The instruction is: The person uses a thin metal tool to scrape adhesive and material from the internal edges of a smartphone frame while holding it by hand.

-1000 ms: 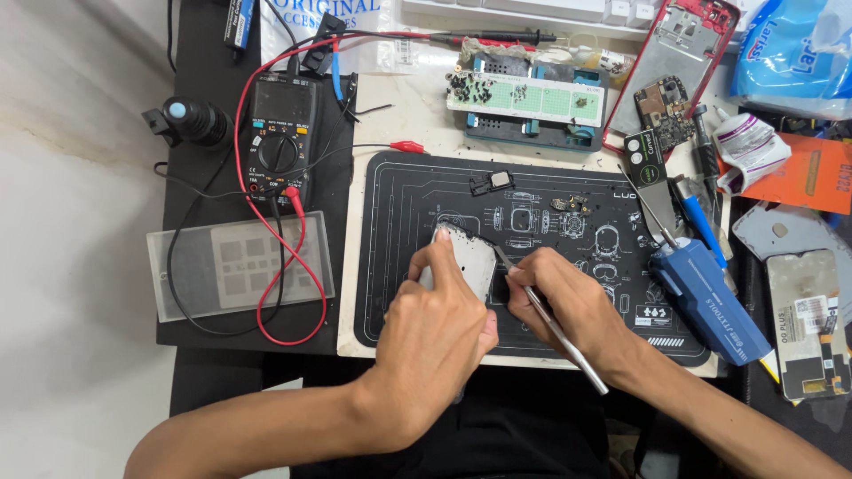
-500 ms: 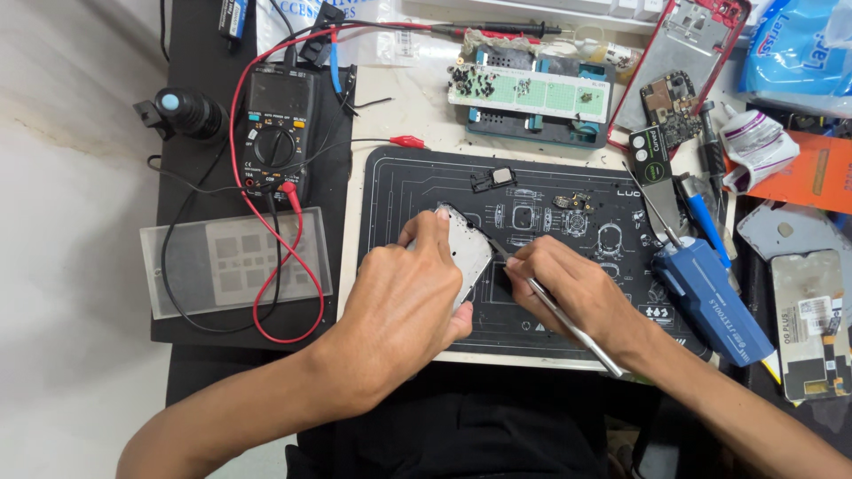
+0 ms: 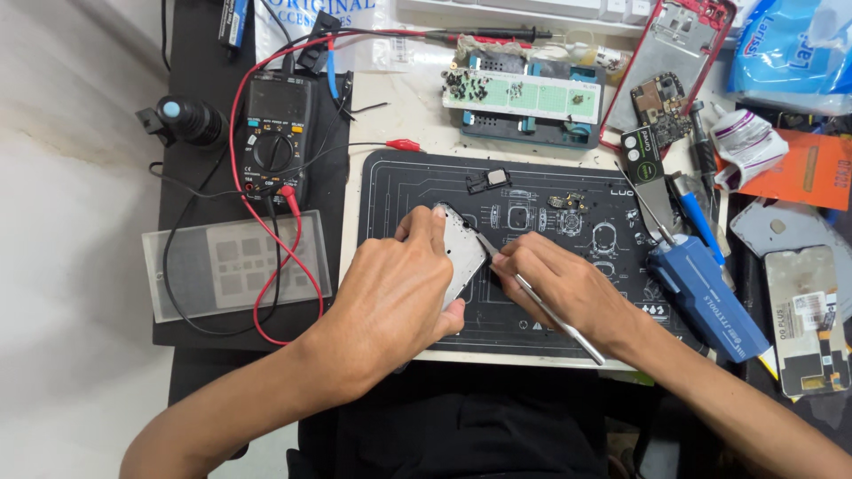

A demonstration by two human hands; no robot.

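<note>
My left hand (image 3: pixel 395 293) grips a small silver phone frame (image 3: pixel 463 244) and holds it tilted on edge over the black work mat (image 3: pixel 532 191). My right hand (image 3: pixel 568 288) holds metal tweezers (image 3: pixel 546 306) like a pen, and their tips touch the frame's right edge. Two small loose phone parts (image 3: pixel 488 180) (image 3: pixel 564 201) lie on the mat beyond my hands.
A multimeter (image 3: pixel 277 133) with red and black leads sits at the left beside a clear stencil plate (image 3: pixel 235 264). A screw tray (image 3: pixel 524 96), a red phone shell (image 3: pixel 666 62), a blue tool case (image 3: pixel 706 297) and a phone screen (image 3: pixel 808 319) crowd the back and right.
The view has shifted slightly. My hands and the phone frame sit a little lower and further right; both grips are unchanged.
</note>
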